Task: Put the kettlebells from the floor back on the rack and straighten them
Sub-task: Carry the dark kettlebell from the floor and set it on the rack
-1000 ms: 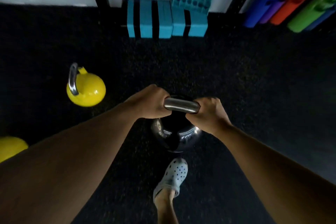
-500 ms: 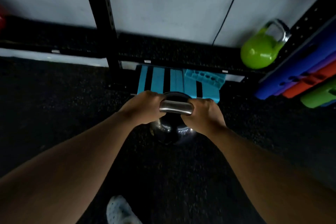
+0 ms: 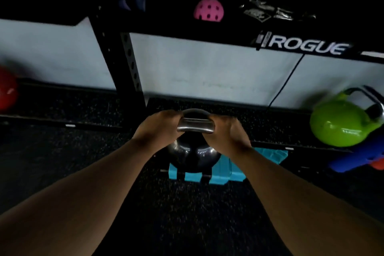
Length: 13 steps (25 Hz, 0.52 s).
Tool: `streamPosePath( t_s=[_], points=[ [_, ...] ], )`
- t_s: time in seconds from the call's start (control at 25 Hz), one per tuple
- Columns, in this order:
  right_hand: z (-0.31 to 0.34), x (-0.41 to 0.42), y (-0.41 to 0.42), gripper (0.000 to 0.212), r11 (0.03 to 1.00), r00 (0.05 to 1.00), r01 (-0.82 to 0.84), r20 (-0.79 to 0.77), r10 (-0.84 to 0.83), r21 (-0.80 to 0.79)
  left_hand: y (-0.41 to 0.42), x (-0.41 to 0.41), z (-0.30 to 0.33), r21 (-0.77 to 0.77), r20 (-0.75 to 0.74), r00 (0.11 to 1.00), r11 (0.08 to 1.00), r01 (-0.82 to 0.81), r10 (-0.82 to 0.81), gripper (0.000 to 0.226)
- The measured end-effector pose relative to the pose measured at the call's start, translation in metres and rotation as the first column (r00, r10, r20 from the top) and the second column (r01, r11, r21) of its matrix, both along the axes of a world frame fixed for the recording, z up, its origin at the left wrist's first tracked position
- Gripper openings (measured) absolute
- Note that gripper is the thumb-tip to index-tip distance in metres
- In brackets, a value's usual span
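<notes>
I hold a black kettlebell (image 3: 194, 155) with a steel handle in the air, just in front of the rack's low shelf (image 3: 270, 129). My left hand (image 3: 158, 129) grips the handle's left end and my right hand (image 3: 226, 134) its right end. A green kettlebell (image 3: 340, 124) stands tilted on the same shelf at the right. A red kettlebell (image 3: 7, 91) sits on the shelf at the far left, cut off by the frame edge.
A black perforated upright (image 3: 124, 62) divides the rack left of my hands. Blue foam blocks (image 3: 226, 170) lie on the floor under the shelf. Blue and orange rollers (image 3: 357, 162) lean at the right. A pink holed ball (image 3: 208, 9) rests on the upper shelf.
I have carried the black kettlebell from low over the floor up to the rack's low shelf. My view has risen; the yellow kettlebells on the floor have dropped out of sight.
</notes>
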State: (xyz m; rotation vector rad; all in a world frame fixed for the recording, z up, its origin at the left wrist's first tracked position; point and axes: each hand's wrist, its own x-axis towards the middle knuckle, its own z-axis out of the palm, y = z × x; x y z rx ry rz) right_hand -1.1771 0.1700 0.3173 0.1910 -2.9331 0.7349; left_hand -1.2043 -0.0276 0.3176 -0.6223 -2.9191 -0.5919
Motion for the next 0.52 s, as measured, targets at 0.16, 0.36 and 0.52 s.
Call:
streamPosePath(
  t_s=[0.16,0.36,0.52],
  points=[
    [-0.01,-0.075,0.009,0.035,0.997,0.999,-0.024,-0.027,0.022,-0.077,0.014,-0.072,-0.01,-0.048,-0.006,0.999,0.998,-0.051,0.051,0.03],
    [-0.026,-0.14,0.013,0.03,0.993,0.997,-0.06,-0.051,0.055,-0.104,0.019,-0.135,-0.023,-0.04,-0.002,0.998,0.997,-0.068,0.068,0.017],
    [-0.047,-0.175,0.014,0.018,0.995,0.999,-0.034,0.006,0.035,-0.094,0.027,-0.164,-0.04,-0.043,0.023,0.995,0.994,-0.098,0.099,0.012]
  ],
)
